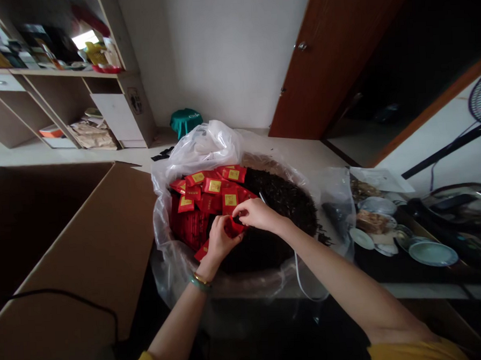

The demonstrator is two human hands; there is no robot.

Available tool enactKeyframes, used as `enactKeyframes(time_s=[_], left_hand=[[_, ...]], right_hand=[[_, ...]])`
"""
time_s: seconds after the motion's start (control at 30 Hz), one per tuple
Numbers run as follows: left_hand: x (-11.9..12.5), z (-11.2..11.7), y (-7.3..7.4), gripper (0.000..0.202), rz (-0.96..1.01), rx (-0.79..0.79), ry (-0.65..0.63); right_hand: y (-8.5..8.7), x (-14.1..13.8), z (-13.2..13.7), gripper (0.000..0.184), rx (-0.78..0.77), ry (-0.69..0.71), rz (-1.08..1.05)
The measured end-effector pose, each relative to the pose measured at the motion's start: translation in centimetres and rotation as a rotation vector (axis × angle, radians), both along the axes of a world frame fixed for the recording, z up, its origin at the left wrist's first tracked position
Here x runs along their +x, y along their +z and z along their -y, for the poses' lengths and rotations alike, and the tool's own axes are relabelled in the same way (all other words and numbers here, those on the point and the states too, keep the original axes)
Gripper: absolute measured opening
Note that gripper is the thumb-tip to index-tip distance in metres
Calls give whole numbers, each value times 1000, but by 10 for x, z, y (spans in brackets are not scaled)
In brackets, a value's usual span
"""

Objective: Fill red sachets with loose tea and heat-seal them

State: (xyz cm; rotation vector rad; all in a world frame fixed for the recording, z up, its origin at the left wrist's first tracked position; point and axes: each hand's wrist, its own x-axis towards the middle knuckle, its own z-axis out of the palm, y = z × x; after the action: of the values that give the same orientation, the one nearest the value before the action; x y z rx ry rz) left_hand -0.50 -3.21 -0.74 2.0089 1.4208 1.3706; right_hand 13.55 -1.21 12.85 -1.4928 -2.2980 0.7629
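My left hand [219, 240] is closed on a small red packet [232, 226], gripping it from below. My right hand [257, 214] pinches the same packet at its upper edge. Both hands are over a large round basket lined with a clear plastic bag [206, 147]. Dark loose tea leaves [285, 196] fill the right half of the basket. A heap of red packets with yellow labels [211, 189] lies on the left half, just beyond my hands. A green and gold bracelet sits on my left wrist.
A big open cardboard box [86, 247] stands at the left. Plates and small bowls [432, 253] crowd the dark table at the right. Shelves [57, 77] line the far left wall, a green stool [186, 121] stands by the wall, and a brown door [331, 57] is behind.
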Motion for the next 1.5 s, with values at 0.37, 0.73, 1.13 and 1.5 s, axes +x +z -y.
enactKeyframes(time_s=[0.37,0.73,1.13,1.5], left_hand=[[-2,2,2,52,114,16,-5],[-2,8,22,49,-19,92,9],[-12,0,47,52,510,-431,-249],[-3,-16,48,53,928,-920,-505]], right_hand=[[-16,21,-7,34,-143,-123,-186],[-9,8,-3,24,-389,-212,-426],[-7,62,-11,16,-284,-188,-287],[-23,31,-19,25,-47,-190,-329]])
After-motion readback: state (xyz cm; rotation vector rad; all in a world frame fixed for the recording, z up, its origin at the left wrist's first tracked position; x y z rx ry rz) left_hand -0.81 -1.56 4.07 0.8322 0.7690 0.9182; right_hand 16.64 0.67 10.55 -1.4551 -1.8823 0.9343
